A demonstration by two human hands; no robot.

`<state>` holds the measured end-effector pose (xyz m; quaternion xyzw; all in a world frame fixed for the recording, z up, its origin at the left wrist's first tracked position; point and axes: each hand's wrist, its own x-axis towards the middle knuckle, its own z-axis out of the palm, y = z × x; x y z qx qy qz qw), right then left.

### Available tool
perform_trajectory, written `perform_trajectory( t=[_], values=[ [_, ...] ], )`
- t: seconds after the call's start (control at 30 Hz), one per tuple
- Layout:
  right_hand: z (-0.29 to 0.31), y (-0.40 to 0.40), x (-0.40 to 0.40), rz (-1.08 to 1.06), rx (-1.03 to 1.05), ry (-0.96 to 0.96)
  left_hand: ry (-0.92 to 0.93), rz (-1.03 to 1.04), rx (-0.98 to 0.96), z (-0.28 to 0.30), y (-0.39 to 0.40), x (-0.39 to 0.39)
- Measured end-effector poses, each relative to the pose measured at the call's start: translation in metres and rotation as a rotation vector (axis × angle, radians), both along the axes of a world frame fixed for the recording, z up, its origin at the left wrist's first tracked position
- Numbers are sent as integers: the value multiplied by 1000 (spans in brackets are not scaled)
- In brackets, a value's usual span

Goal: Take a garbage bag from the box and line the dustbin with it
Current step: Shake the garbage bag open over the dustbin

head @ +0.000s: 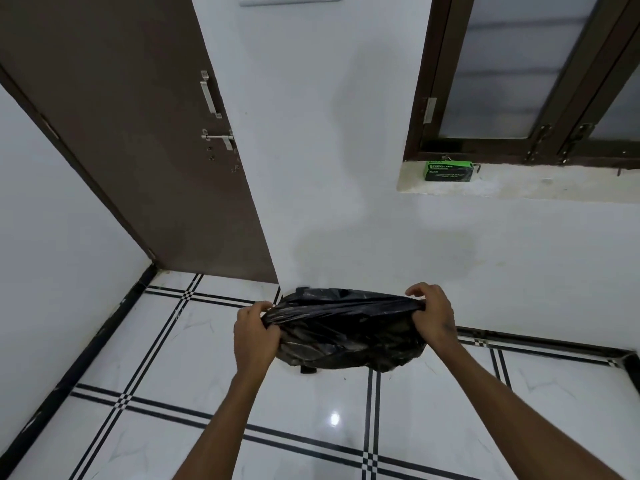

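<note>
The left hand (255, 336) and right hand (431, 315) each pinch one side of the thin black plastic garbage bag (341, 327), stretching its mouth wide over the almost hidden dustbin, probably to seat it around the rim

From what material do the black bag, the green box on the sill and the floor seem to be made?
Black bag: thin plastic film, glossy; it crumples and stretches between left hand and right hand.
Green box: probably printed cardboard, with sharp edges and a slight sheen.
Floor: polished tile, marble or ceramic; it mirrors a lamp.
</note>
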<state>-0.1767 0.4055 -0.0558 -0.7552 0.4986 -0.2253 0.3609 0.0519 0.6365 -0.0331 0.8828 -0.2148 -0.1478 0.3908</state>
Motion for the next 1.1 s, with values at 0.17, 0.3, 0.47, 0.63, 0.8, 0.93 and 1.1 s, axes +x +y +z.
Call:
perform_trajectory(
  t=[0.17, 0.3, 0.47, 0.63, 0.8, 0.93, 1.1],
  values=[
    [10, 1, 5, 166, 424, -185, 885, 87, -483, 27, -11, -5],
    [18, 10, 13, 206, 782, -333, 1085, 4, -578, 36, -17, -16],
    [16, 17, 16, 207, 1171, -441, 1092, 75, -531, 28, -21, -16],
    [18, 22, 17, 287, 1155, -327, 1041, 89, -430, 29, -14, -11],
    [10, 12, 17, 202, 919, -275, 806, 279, -369, 16, -4, 2],
    [3, 7, 15, -26, 605, -223, 569, 233, -241, 11, -1, -1],
    [11, 14, 18, -77, 384, -290, 379, 142, -169, 6, -8, -9]
  ],
)
